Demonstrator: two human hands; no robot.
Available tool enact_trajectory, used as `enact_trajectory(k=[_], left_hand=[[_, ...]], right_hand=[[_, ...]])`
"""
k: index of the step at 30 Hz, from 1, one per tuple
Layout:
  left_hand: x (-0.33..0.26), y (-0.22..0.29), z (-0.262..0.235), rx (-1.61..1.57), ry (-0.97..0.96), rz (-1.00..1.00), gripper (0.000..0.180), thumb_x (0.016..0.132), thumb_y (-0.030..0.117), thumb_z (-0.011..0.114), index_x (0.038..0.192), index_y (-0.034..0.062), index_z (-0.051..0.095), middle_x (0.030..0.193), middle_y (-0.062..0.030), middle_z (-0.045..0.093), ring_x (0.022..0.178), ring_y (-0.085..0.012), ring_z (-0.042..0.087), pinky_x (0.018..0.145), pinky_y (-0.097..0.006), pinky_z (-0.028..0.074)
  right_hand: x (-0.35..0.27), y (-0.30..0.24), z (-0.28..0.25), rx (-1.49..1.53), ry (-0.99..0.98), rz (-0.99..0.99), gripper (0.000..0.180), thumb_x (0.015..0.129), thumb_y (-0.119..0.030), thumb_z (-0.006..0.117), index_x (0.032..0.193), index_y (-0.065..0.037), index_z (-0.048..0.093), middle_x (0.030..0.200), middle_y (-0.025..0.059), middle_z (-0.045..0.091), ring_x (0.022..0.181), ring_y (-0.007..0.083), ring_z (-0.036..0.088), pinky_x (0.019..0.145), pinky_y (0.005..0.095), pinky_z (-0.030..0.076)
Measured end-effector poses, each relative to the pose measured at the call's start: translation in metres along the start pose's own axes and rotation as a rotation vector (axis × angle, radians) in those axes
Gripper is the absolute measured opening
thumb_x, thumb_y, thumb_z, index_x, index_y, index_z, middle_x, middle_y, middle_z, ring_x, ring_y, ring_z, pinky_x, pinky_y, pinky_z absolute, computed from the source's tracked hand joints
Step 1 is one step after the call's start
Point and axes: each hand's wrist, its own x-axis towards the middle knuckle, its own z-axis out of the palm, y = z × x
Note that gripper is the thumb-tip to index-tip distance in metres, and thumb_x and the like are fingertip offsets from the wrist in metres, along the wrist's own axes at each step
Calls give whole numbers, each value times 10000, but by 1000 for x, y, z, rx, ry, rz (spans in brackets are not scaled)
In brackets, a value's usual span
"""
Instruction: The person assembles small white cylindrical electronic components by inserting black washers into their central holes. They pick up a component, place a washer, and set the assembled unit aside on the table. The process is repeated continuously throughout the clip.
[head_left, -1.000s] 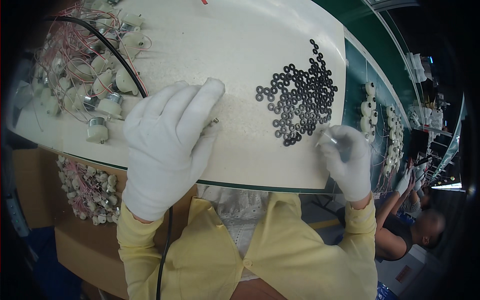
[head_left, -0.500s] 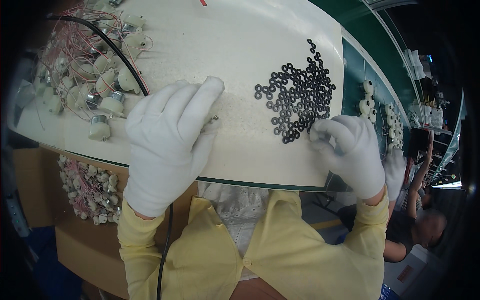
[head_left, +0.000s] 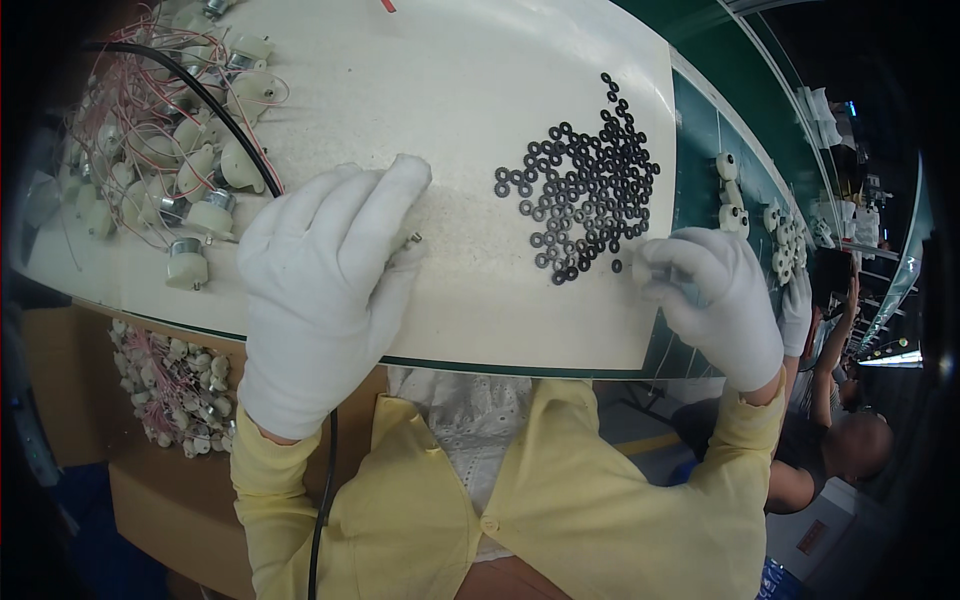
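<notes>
My left hand (head_left: 325,265), in a white glove, is closed at the left of the white tabletop. From between its thumb and fingers pokes a small metal shaft (head_left: 413,239), like those on the motors nearby; the rest of that motor is hidden by the glove. My right hand (head_left: 715,300), also gloved, has thumb and fingertips curled together at the lower right of a spread of black rings (head_left: 590,190). One lone black ring (head_left: 617,266) lies just beside these fingertips. Whatever the right fingers pinch, if anything, cannot be made out.
Off-white motors with pink wires (head_left: 180,130) are heaped at the far left, and a single motor (head_left: 186,264) stands nearer. A black cable (head_left: 190,85) arches over the heap. Below the table edge, a cardboard box (head_left: 180,500) holds more motors. A co-worker (head_left: 850,450) sits at the right.
My right hand has drawn slightly right, away from the rings, and a lone ring now shows beside its fingertips. The left hand keeps its grip; the whole view has shifted a little.
</notes>
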Motion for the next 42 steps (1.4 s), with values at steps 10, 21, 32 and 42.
enact_trajectory(k=[10, 21, 32, 42], left_hand=[[1, 0, 0, 3, -5, 3, 613, 802, 77, 784, 1388, 56, 603, 1206, -133, 681, 1134, -356, 629, 951, -464, 478], [0, 0, 1, 13, 2, 5, 614, 803, 92, 790, 1387, 55, 606, 1191, -129, 685, 1123, -354, 633, 953, -456, 481], [3, -1, 2, 0, 18, 34, 602, 809, 75, 766, 1385, 25, 597, 1154, -150, 683, 1049, -356, 637, 894, -450, 477], [0, -1, 6, 41, 35, 38, 642, 786, 84, 789, 1399, 52, 599, 1163, -126, 670, 1093, -335, 630, 916, -447, 493]], right_hand=[[-4, 0, 8, -141, -48, -56, 295, 743, -101, 782, 1005, -177, 669, 818, -16, 661, 729, 244, 623, 701, 387, 442], [-4, -7, 1, -275, -198, -59, 234, 747, -87, 744, 947, -167, 653, 757, 15, 627, 658, 284, 597, 643, 405, 425], [-19, -2, 23, -51, -23, 40, 144, 890, -205, 741, 995, -118, 696, 797, 43, 676, 688, 262, 629, 675, 387, 449], [-88, 5, 52, -188, 239, 422, 241, 894, -44, 698, 1130, -95, 700, 845, 58, 759, 713, 266, 695, 684, 384, 481]])
